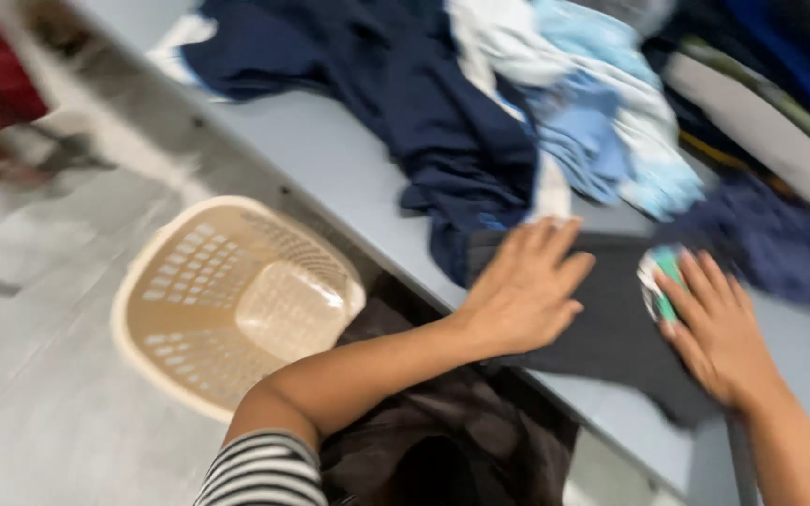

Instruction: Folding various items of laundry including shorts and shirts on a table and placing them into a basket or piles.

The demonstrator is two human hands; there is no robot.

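Flat and open, that's how both hands sit: the left hand (524, 286) lies palm-down with fingers spread on a dark grey garment (611, 328), gripping nothing, just pressing the cloth to the surface. Over on the other side, the right hand (719, 328) is also laid open on the same garment, its fingertips touching a small white and green patch (660, 279) on the fabric; the blur makes it hard to tell what that patch is. The dark grey garment is spread at the near edge of the grey table (330, 159), between the two hands, with one corner hanging towards the table's front. Just beyond the left hand's fingers a navy garment (442, 112) lies crumpled, and beside it a light blue and white heap of clothes (592, 103) piles up towards the far side. To the right, more dark blue cloth (780, 244) sits close to the right hand. Down on the floor, left of the table and well apart from the hands, a beige plastic laundry basket (227, 300) stands with its perforated walls showing. A striped sleeve (264, 473) covers the left upper arm at the bottom of the view.
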